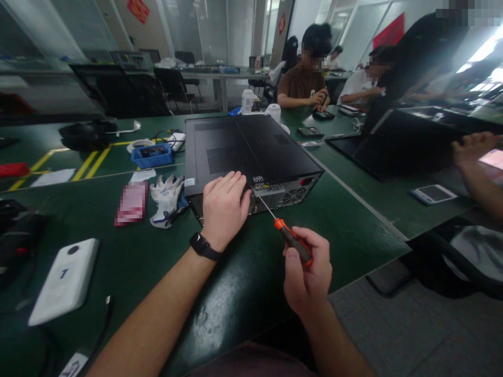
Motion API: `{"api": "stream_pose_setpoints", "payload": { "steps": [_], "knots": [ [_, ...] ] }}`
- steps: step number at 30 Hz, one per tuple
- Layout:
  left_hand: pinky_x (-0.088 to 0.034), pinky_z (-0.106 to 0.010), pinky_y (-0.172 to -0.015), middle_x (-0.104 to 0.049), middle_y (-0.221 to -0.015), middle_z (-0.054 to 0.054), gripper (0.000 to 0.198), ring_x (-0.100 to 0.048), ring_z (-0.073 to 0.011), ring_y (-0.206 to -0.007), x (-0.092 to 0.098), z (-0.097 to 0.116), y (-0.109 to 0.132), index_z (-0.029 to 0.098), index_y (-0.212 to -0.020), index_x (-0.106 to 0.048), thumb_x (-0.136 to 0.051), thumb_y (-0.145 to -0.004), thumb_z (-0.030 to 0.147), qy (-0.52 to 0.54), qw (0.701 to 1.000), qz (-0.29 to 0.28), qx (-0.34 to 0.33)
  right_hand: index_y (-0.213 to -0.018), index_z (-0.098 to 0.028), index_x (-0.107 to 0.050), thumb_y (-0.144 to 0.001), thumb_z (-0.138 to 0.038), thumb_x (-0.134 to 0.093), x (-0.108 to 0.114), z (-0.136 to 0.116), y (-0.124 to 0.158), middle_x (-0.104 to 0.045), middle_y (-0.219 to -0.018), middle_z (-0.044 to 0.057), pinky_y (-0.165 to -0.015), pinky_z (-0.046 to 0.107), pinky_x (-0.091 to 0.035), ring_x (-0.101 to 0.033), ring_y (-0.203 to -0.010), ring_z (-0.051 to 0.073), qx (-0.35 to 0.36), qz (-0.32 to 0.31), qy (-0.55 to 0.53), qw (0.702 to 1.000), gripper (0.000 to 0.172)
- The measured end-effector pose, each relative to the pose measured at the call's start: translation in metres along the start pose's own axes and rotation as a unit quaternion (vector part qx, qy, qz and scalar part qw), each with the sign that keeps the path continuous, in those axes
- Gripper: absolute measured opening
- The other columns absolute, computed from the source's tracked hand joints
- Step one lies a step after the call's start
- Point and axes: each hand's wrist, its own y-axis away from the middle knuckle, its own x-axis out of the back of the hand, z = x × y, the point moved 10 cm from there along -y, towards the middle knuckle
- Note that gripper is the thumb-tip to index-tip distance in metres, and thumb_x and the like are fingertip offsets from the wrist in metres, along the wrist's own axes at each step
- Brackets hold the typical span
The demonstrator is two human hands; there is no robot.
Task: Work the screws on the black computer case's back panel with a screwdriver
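A black desktop computer case point(251, 141) lies on its side on the green table, its rear panel with the fan grille facing me. My left hand point(226, 207), with a dark watch on the wrist, is closed over the case's rear top edge, fingers on top and thumb at the back. My right hand point(310, 267) is wrapped round the handle of an orange and black screwdriver point(293, 241). The screwdriver's shaft slants up to the rear edge, close to my left thumb. Whether its tip sits on a screw is too small to tell.
Left of the case lie work gloves point(167, 201), a blue tray point(152, 155) and a white power bank-like box point(65, 280). A large black open panel point(393, 141) stands on the right, with a phone point(434, 193) nearby. Co-workers sit across the table.
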Motion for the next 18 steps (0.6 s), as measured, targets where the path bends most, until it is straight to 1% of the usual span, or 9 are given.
{"api": "stream_pose_setpoints", "payload": {
  "steps": [2,4,6,7,9,12,14,16,18],
  "knots": [
    [-0.049,-0.052,-0.113,-0.076,-0.135,-0.013,0.029,-0.069,-0.0297,-0.131,0.000,0.000,0.000,0.015,-0.127,-0.071,-0.061,-0.102,0.023,0.002,1.000,0.001,0.000,-0.124,-0.021,-0.063,-0.098,-0.026,-0.058,0.002,-0.001,0.001,-0.076,-0.098,0.006,-0.063,0.030,-0.061,-0.075,-0.071,0.017,0.009,0.011,0.015,1.000,0.027],
    [-0.048,-0.052,-0.113,-0.076,-0.135,-0.013,0.029,-0.069,-0.0297,-0.131,0.000,0.000,0.000,0.015,-0.127,-0.072,-0.060,-0.102,0.024,0.005,1.000,-0.001,0.001,-0.122,-0.022,-0.065,-0.100,-0.025,-0.058,0.002,0.000,0.001,-0.076,-0.090,0.003,-0.061,0.029,-0.060,-0.073,-0.066,0.016,0.007,0.013,0.018,1.000,0.024],
    [-0.048,-0.053,-0.113,-0.076,-0.135,-0.013,0.029,-0.069,-0.0297,-0.132,-0.001,-0.001,0.000,0.016,-0.128,-0.072,-0.060,-0.102,0.024,0.007,1.000,-0.004,0.005,-0.124,-0.022,-0.065,-0.102,-0.025,-0.054,0.000,0.003,0.001,-0.075,-0.084,0.001,-0.058,0.027,-0.059,-0.071,-0.061,0.014,-0.005,0.005,0.005,1.000,0.024],
    [-0.048,-0.053,-0.114,-0.075,-0.136,-0.013,0.029,-0.069,-0.0297,-0.132,-0.001,-0.002,0.000,0.016,-0.128,-0.072,-0.060,-0.102,0.024,0.008,1.000,-0.006,0.008,-0.126,-0.022,-0.064,-0.103,-0.025,-0.053,-0.002,0.004,0.001,-0.075,-0.085,0.001,-0.058,0.027,-0.059,-0.071,-0.061,0.014,-0.009,0.001,-0.002,1.000,0.026],
    [-0.048,-0.053,-0.114,-0.075,-0.136,-0.013,0.030,-0.068,-0.0297,-0.133,-0.002,-0.002,0.000,0.017,-0.129,-0.072,-0.060,-0.102,0.024,0.010,1.000,-0.010,0.012,-0.126,-0.022,-0.064,-0.101,-0.025,-0.054,-0.002,0.001,-0.001,-0.075,-0.092,0.003,-0.061,0.029,-0.061,-0.073,-0.068,0.016,-0.001,0.002,-0.003,1.000,0.027],
    [-0.047,-0.053,-0.114,-0.075,-0.136,-0.013,0.030,-0.068,-0.0298,-0.132,-0.003,-0.003,0.000,0.017,-0.128,-0.072,-0.060,-0.102,0.024,0.008,1.000,-0.012,0.012,-0.120,-0.022,-0.065,-0.096,-0.023,-0.058,0.003,-0.008,-0.003,-0.074,-0.098,0.005,-0.068,0.031,-0.063,-0.075,-0.078,0.018,0.040,0.028,0.017,0.999,0.025],
    [-0.047,-0.052,-0.114,-0.075,-0.136,-0.012,0.030,-0.069,-0.0298,-0.132,-0.003,-0.002,0.000,0.017,-0.128,-0.071,-0.060,-0.102,0.024,0.007,1.000,-0.009,0.010,-0.118,-0.022,-0.065,-0.097,-0.022,-0.058,0.004,-0.009,-0.003,-0.074,-0.093,0.003,-0.065,0.029,-0.061,-0.074,-0.072,0.016,0.042,0.032,0.025,0.998,0.022],
    [-0.048,-0.052,-0.113,-0.075,-0.136,-0.013,0.029,-0.069,-0.0297,-0.132,-0.002,-0.002,0.000,0.017,-0.128,-0.071,-0.060,-0.102,0.024,0.007,1.000,-0.005,0.007,-0.120,-0.023,-0.066,-0.101,-0.023,-0.056,0.001,-0.002,-0.001,-0.073,-0.084,0.000,-0.058,0.025,-0.058,-0.070,-0.061,0.013,0.015,0.016,0.017,1.000,0.022],
    [-0.048,-0.052,-0.113,-0.076,-0.135,-0.013,0.029,-0.069,-0.0296,-0.131,-0.001,-0.001,0.000,0.016,-0.128,-0.071,-0.060,-0.102,0.024,0.006,1.000,-0.003,0.006,-0.124,-0.023,-0.065,-0.104,-0.024,-0.052,-0.002,0.005,0.000,-0.072,-0.079,-0.002,-0.054,0.023,-0.056,-0.068,-0.056,0.012,-0.016,-0.004,-0.001,1.000,0.024]
  ]
}}
